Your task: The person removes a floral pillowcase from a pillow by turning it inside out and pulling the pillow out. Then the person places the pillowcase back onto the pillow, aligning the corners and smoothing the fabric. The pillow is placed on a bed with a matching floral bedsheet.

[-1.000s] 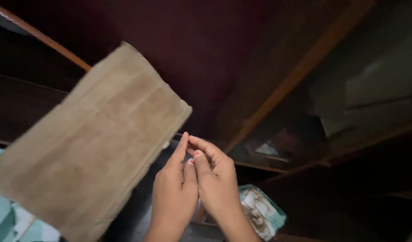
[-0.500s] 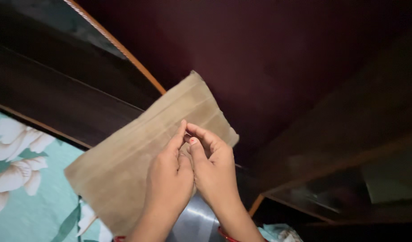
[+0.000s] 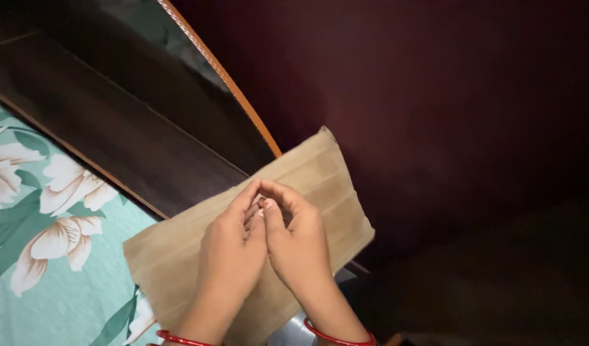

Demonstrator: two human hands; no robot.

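Two hands meet in the middle of the view, fingertips pressed together above a folded tan cloth. The left hand and the right hand sit side by side and touch. Their fingers curl in and pinch at the tips. It looks like they may nip something tiny between them, but the light is dim and I cannot tell what, or if there is anything at all. Each wrist wears a red bangle.

The tan cloth is a long flat rectangle. Its long side runs on a slant, from the lower left up to the upper right. One corner points up toward the dark maroon wall. The low end lies on the green flowered sheet, near the sheet's right edge. The cloth's middle crosses the dark wooden board that runs along that edge. Its top end lies past the board, over the dark gap by the wall.

An orange trim strip runs slanted behind the board, and its lower end meets the cloth's top edge. To the right of the cloth it is all dark and open. To the left, the sheet is wide and flat.
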